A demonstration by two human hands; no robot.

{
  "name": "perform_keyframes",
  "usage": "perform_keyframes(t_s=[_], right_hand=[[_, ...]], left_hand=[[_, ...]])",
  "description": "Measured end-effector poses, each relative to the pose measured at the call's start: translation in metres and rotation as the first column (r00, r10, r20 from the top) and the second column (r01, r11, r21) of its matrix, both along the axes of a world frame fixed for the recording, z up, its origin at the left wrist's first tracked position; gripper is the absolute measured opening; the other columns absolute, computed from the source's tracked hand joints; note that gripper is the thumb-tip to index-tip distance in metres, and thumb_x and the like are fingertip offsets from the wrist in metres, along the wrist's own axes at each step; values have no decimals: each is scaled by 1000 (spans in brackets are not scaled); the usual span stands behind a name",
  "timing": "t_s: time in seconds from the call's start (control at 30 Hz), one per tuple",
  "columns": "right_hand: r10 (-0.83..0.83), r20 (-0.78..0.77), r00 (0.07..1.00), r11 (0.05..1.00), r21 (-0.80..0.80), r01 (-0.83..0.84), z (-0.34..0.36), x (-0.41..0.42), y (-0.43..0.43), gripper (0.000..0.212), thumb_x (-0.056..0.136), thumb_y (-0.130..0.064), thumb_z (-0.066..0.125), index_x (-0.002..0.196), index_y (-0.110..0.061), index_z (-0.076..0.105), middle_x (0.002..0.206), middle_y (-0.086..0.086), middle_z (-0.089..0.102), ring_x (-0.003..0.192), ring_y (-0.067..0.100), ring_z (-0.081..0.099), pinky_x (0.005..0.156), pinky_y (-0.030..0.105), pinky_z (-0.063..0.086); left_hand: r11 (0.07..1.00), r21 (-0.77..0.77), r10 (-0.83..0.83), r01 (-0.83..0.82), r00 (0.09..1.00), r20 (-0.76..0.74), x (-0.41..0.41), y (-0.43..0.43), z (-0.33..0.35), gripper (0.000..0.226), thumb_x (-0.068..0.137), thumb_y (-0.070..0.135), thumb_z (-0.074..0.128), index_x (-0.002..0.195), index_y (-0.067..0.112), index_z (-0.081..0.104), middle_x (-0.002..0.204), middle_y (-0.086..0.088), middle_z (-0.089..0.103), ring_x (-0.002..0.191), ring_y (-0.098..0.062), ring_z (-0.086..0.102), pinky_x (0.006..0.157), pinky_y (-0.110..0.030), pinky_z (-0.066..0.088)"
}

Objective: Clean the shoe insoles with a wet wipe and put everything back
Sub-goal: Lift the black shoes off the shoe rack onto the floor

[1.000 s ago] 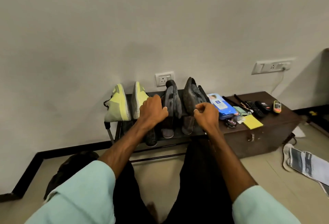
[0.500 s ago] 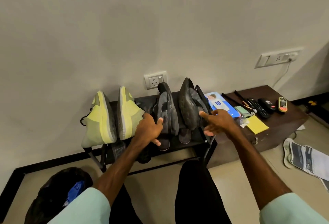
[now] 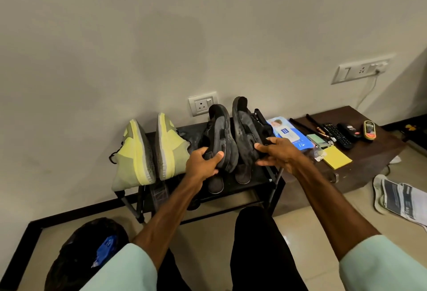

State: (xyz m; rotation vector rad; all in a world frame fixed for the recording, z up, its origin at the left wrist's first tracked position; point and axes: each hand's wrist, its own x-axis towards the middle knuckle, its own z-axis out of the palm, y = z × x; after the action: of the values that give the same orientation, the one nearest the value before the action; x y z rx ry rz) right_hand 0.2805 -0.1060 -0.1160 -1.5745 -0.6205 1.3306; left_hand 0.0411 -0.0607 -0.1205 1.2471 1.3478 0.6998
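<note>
Two dark grey shoes stand on edge on a black shoe rack [image 3: 254, 181]. My left hand [image 3: 203, 163] grips the left dark shoe [image 3: 220, 135] at its lower side, thumb across it. My right hand [image 3: 277, 154] holds the right dark shoe [image 3: 245, 133], thumb on its sole side. Dark insoles [image 3: 242, 174] lie flat under the shoes. A pair of yellow-green sneakers [image 3: 147, 152] stands on edge at the rack's left. A blue wet wipe pack [image 3: 288, 132] lies just right of the rack.
A brown low chest [image 3: 369, 163] to the right carries the wipe pack, a yellow notepad [image 3: 337, 157], remotes [image 3: 338, 135] and pens. A black bin bag [image 3: 87, 256] sits at the lower left. Newspaper and a white sole [image 3: 397, 198] lie on the floor at right.
Both hands went from closed fists in front of the rack to reaching in and taking hold of the two dark shoes. The view shifted right and closer.
</note>
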Motion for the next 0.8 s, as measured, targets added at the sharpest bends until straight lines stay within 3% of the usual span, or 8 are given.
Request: perform_keyframes(t_s=[0.1,0.2,0.3,0.43,0.57,0.63,0.7,0.8], right_hand=[[-39,213,976,998,61,26,7,-10,-13,57,89,-14,79,138,-1,54,124,12,65,103,30,72,78,42,64],[-61,441,895,992,124,6,19,-5,-34,48,86,-20,83,128,-6,66,117,9,69,93,25,74,77,41,65],[-54,655,754,983,168,-76,50,-4,-67,30,80,-28,88,106,-17,78,97,2,78,80,17,76,69,38,65],[-110,820,562,970,212,-119,101,-11,-120,39,75,-34,90,108,-16,78,89,0,77,65,4,72,50,14,53],[-109,900,422,977,176,-122,129,-8,-172,39,74,-41,88,103,-17,79,79,-2,76,59,8,71,44,10,45],[-79,935,347,990,115,-86,134,-1,-196,38,72,-46,88,97,-19,81,74,-4,74,57,4,67,47,16,46],[-44,962,271,997,59,-47,133,6,-217,45,68,-51,88,99,-19,80,82,0,77,63,7,67,55,27,56],[47,968,245,998,-53,20,125,15,-241,55,65,-55,89,104,-18,79,94,4,76,79,17,68,70,41,61]], left_hand=[[969,244,9,45,976,-216,-3,-3,7,27,77,51,81,85,28,68,89,3,73,85,-20,72,77,-45,62],[877,458,39,142,931,-364,-7,-22,36,31,82,53,76,84,22,68,78,7,70,75,-15,68,75,-39,60],[781,575,43,243,898,-439,-7,-42,68,36,82,57,73,82,21,67,73,7,67,70,-13,64,71,-39,57],[666,625,-2,407,839,-544,2,-75,105,41,78,65,73,89,25,69,81,6,70,78,-17,66,73,-41,58],[593,630,-61,502,808,-586,17,-110,124,45,73,67,75,95,27,73,86,6,72,81,-15,68,76,-39,58],[606,590,-131,534,798,-588,24,-125,125,47,70,72,73,86,27,71,76,8,71,71,-14,69,71,-40,60],[594,551,-198,587,770,-606,34,-142,124,56,64,81,66,80,27,68,71,8,70,64,-14,69,67,-40,60],[574,470,-286,670,702,-652,53,-164,123,59,65,83,67,79,25,68,66,4,71,60,-16,70,69,-40,61]])
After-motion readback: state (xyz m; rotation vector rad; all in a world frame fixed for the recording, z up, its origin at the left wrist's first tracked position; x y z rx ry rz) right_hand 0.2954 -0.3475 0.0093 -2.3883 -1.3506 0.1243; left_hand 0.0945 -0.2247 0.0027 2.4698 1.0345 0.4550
